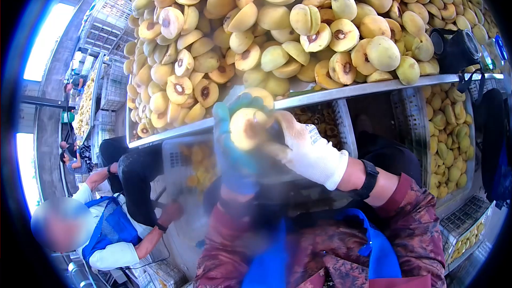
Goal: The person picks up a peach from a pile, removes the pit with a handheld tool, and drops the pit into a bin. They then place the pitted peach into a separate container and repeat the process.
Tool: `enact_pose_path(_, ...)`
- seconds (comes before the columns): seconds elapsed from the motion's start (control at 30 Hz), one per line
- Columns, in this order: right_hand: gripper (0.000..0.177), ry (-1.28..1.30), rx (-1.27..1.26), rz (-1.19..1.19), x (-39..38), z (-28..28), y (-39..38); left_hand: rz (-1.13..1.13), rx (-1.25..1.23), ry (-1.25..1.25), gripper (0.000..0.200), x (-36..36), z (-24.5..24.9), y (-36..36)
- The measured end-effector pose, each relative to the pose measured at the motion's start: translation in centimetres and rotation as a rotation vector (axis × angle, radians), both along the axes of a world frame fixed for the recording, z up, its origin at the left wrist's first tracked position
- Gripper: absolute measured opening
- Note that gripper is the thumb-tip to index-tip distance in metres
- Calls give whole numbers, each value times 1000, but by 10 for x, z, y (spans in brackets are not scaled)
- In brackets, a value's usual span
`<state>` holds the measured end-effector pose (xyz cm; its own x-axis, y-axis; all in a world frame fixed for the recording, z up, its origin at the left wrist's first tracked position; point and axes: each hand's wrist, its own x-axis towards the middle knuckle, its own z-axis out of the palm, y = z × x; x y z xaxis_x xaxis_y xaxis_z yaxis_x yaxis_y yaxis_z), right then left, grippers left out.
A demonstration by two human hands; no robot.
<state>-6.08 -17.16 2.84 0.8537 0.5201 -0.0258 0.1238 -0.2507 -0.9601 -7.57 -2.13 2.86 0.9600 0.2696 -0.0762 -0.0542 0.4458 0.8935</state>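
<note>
My left hand (pixel 225 141), in a blue-green glove, is closed around a halved yellow stone fruit (pixel 243 128) just in front of the table edge. The cut side with its brown centre partly shows, though blurred. My right hand (pixel 317 152), in a white glove, is closed right beside the fruit. Its fingertips point at the cut side, and whatever they pinch is lost in a dark blur. Beyond both hands lies a heap of halved yellow fruit (pixel 277 18), several halves with brown pits or hollows showing.
The metal table edge (pixel 341 93) runs across ahead of me. Under it stand a crate of fruit pieces (pixel 448 144) at right and a pale crate (pixel 178 152) at left. A black device (pixel 458 48) sits on the right. Another person (pixel 109 229) sits close on my left.
</note>
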Motion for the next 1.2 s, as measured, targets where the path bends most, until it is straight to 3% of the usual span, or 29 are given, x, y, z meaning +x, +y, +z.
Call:
enact_pose_path(0.13,33,-225,-55,-11,-7,-12,3,45,123,-37,56,-1,-9,5)
enact_pose_path(0.23,29,-254,-83,20,-8,-16,1,73,109,-100,53,-4,-10,-2)
enact_pose_path(0.3,27,-244,-105,28,-8,-14,0,74,363,-130,51,-5,-15,4)
enact_pose_path(0.37,26,-225,-104,27,-10,-16,1,79,352,-121,47,-7,-16,4)
enact_pose_path(0.43,25,-196,-84,16,-13,-22,3,91,75,-72,40,-8,-10,-3)
enact_pose_path(0.5,24,-151,-84,43,-15,-18,3,125,753,-215,33,-7,-14,3)
enact_pose_path(0.57,25,-139,-58,52,-19,-19,3,106,1098,-266,35,-10,-15,9)
enact_pose_path(0.63,27,-171,-11,44,-24,-22,4,60,1136,-254,44,-13,-12,13)
enact_pose_path(0.7,28,-40,79,72,-25,-24,4,29,1234,-284,47,-14,-9,17)
enact_pose_path(0.9,36,108,-29,139,-28,-21,5,-5,836,-119,27,-14,-16,22)
enact_pose_path(0.97,37,184,-10,139,-21,-14,4,-75,175,53,33,-9,-5,14)
enact_pose_path(1.1,39,222,95,103,-9,-6,6,92,123,20,70,-4,8,-12)
enact_pose_path(1.2,39,203,131,84,-12,-5,6,110,396,-141,63,-9,3,-19)
